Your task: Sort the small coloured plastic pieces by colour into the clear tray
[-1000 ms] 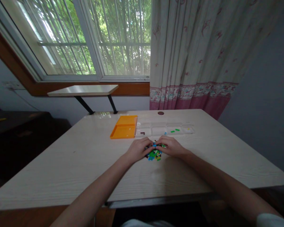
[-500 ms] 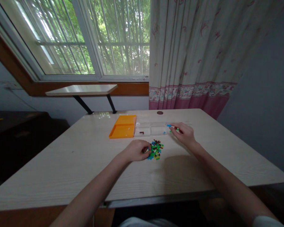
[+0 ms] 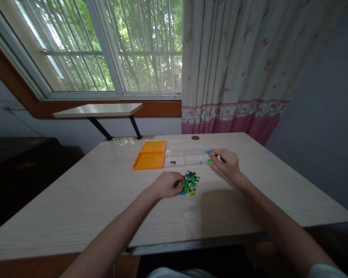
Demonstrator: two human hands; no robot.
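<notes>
My right hand (image 3: 227,160) is closed in a pinch on a small blue building brick (image 3: 208,152). It hovers over the right part of a clear compartment tray (image 3: 193,164). A green piece (image 3: 209,160) shows just under its fingers. My left hand (image 3: 167,184) rests on the table, thumb and fingers curled together at the left edge of a pile of small bricks (image 3: 190,183). What its fingertips hold, if anything, is hidden. The pile mixes green, blue, brown and yellow pieces.
An open orange case (image 3: 149,160) lies left of the tray. Dark brown pieces (image 3: 173,162) and a blue piece (image 3: 201,162) sit in the tray. A raised shelf (image 3: 101,110) on black legs stands at the back left, and a round brown disc (image 3: 195,138) lies near the back edge.
My right hand has gone from the pile, up and right, to the tray with a blue brick. My left hand has stayed by the pile. The view has shifted slightly.
</notes>
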